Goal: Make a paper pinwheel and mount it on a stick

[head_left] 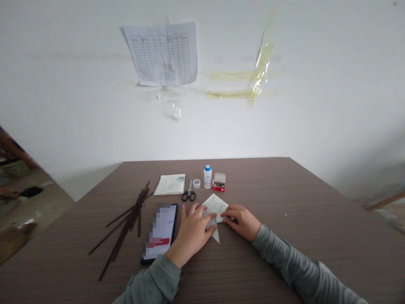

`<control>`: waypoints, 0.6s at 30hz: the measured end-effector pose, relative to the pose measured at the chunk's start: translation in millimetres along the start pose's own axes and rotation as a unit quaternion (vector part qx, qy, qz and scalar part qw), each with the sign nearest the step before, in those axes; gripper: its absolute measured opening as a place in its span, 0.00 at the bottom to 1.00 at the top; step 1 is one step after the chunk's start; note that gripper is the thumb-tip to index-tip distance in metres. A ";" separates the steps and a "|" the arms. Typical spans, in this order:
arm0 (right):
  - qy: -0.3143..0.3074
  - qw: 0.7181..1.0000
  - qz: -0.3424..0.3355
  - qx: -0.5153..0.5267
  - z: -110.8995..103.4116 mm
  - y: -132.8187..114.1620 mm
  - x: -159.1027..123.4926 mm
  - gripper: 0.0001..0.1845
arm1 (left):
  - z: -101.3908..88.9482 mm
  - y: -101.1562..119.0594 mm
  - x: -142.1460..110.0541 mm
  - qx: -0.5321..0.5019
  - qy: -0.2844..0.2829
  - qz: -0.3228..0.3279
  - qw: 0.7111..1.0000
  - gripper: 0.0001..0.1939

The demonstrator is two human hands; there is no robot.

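Hiding part of the folded paper (214, 205) on the tabletop (268, 185), the left hand (196, 227) presses it, fingers spread wide open. The right hand (242, 220) pinches its right corner, grip closed on it. The phone (160, 232) is partly blurred.

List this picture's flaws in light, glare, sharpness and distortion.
Head view: soft light with faint shadows; glints on the clear wall tape; wide-angle stretching towards the edges; square pixel blocks over part of the black phone; print on the white paper sheet too small to read.
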State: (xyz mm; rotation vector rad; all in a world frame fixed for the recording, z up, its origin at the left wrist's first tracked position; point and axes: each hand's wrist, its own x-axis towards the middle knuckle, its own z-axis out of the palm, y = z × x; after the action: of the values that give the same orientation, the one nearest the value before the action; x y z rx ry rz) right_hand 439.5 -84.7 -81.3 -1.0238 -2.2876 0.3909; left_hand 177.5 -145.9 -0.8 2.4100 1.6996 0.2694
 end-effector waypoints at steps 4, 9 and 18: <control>-0.003 1.000 0.007 0.001 0.1 0.2 -0.1 0.11 | 4.9 -2.3 1.1 0.007 0.001 -0.003 1.000 0.25; 0.005 1.000 0.006 0.006 1.0 1.7 -1.3 0.12 | 13.4 -7.7 2.7 -0.017 0.022 -0.002 1.000 0.29; 0.025 0.999 0.027 0.030 -1.1 -2.0 -1.0 0.12 | 11.2 -5.2 1.7 -0.021 0.017 -0.012 1.000 0.26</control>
State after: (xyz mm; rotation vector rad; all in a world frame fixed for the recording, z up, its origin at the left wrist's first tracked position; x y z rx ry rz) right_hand 439.6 -86.8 -79.9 -1.0552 -2.1942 0.4466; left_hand 176.1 -143.1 -12.8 2.3665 1.7186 0.3413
